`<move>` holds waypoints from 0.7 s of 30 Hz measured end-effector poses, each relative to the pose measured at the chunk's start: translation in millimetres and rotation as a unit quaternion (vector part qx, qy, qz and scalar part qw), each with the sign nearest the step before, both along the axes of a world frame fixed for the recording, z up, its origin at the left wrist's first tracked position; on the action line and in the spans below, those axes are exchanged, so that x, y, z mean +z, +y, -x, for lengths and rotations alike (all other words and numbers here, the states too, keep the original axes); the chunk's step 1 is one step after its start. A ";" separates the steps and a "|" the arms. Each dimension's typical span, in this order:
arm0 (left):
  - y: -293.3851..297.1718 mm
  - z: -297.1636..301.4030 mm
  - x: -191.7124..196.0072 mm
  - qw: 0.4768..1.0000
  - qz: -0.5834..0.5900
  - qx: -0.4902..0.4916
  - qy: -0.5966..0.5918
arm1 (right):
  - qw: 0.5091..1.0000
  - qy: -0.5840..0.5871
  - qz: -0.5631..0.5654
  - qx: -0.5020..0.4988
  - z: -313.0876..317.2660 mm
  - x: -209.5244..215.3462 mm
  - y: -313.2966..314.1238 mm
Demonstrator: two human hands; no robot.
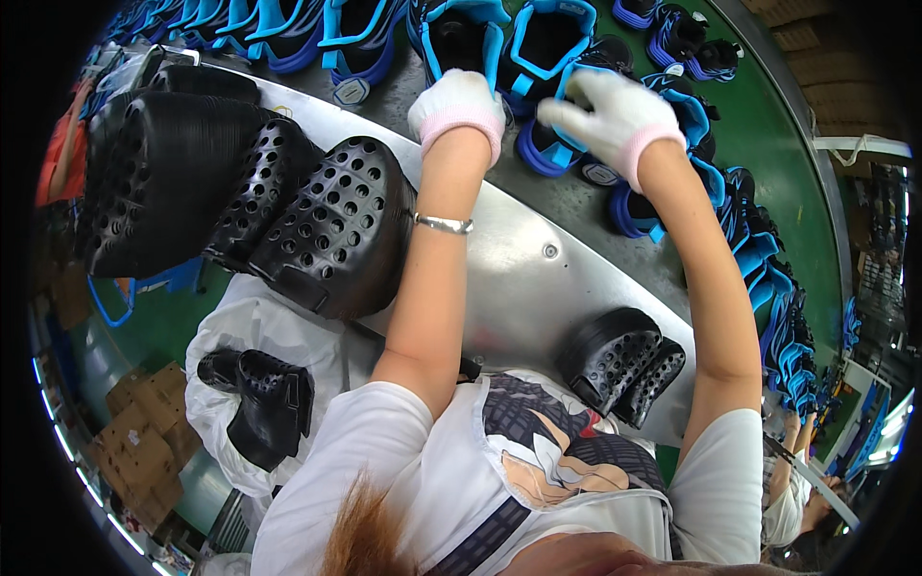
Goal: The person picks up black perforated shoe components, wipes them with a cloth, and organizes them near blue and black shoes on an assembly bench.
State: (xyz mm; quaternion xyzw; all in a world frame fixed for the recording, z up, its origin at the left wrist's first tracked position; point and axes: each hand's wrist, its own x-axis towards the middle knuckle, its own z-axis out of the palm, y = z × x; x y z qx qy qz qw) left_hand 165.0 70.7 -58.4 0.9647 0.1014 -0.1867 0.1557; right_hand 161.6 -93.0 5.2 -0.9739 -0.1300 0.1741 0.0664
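My left hand (459, 108), in a white glove with a pink cuff, is closed at the heel of a black and bright-blue shoe (461, 34). Its fingertips are hidden inside the collar. My right hand (615, 113), gloved the same way, is held over another blue-trimmed shoe (549, 149), thumb and fingers apart, slightly blurred. Beside it stands a similar shoe (550, 43), its collar facing me. Black perforated plastic shoe inserts (338, 216) are stacked on the metal ledge left of my left forearm. A smaller stack of inserts (615, 360) lies near my right elbow.
The slanting metal ledge (538, 254) runs between me and a green conveyor belt (759, 125) with rows of shoes. More inserts (264, 403) lie on a white plastic bag (216, 350) at left. Cardboard boxes (144, 446) stand lower left. Other people are at both sides.
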 end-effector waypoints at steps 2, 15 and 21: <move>-2.0 -1.2 -2.1 0.998 -0.010 0.009 -0.053 | 0.997 0.022 0.067 0.033 19.7 -11.2 -7.8; -49.9 -30.0 10.7 0.968 -0.127 -0.178 -0.124 | 0.979 0.094 0.177 -0.021 32.3 -15.0 -54.4; -89.6 14.8 6.3 0.963 -0.003 -0.262 -0.067 | 0.983 0.063 0.164 -0.060 64.4 -20.1 -131.0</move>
